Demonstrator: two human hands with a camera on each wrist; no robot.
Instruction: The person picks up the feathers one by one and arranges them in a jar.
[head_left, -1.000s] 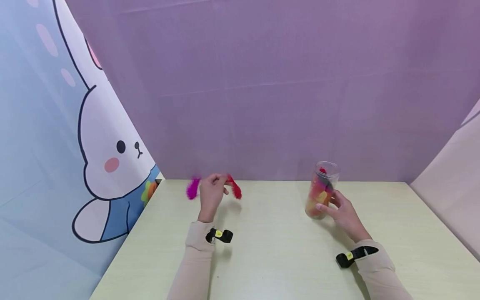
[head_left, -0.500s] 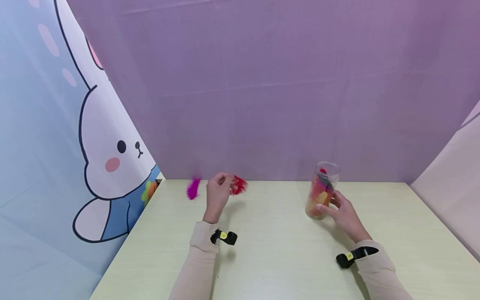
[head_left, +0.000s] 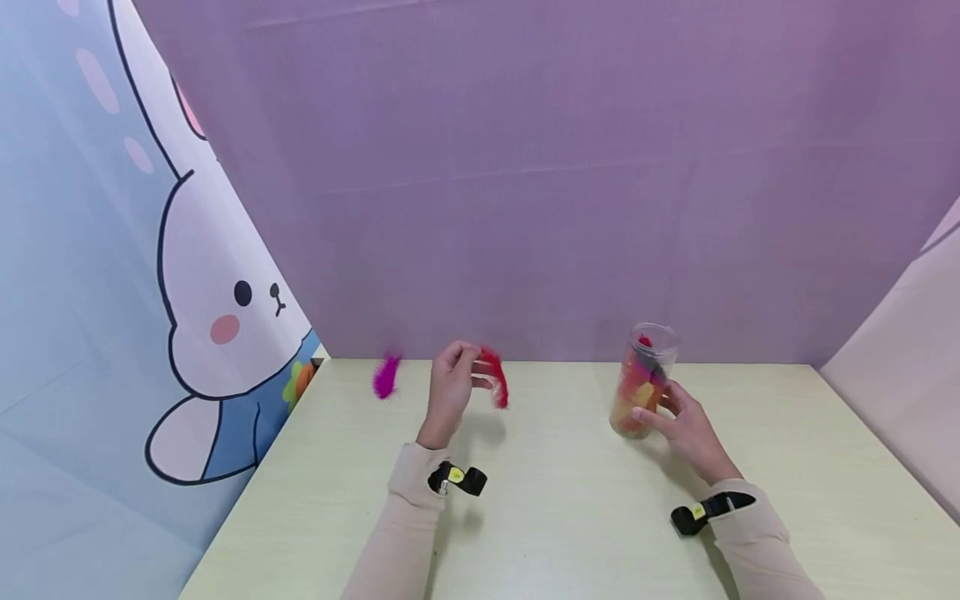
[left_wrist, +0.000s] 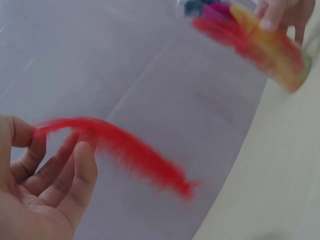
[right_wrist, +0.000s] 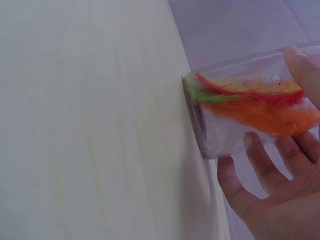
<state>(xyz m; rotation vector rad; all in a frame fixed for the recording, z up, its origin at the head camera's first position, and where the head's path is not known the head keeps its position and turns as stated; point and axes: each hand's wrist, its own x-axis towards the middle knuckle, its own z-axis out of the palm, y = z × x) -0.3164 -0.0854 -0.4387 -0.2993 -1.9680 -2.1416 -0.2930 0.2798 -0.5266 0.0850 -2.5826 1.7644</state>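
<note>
Between thumb and forefinger my left hand pinches one end of a red feather, held above the table. In the left wrist view the feather arches away from the fingertips and its tip hangs free. My right hand grips a clear jar low on its side; the jar stands on the table, tilted slightly. Red, orange, yellow, green, purple and dark feathers fill much of it, as the two wrist views show. A purple feather lies at the table's back left, left of my left hand.
The pale table ends at a purple cloth backdrop just behind both hands. A blue curtain with a cartoon rabbit hangs at the left, and a pale curtain at the right. Each wrist wears a black camera strap.
My left hand has moved right with the red feather, away from the purple feather and nearer the jar. My right hand and the jar have stayed in place.
</note>
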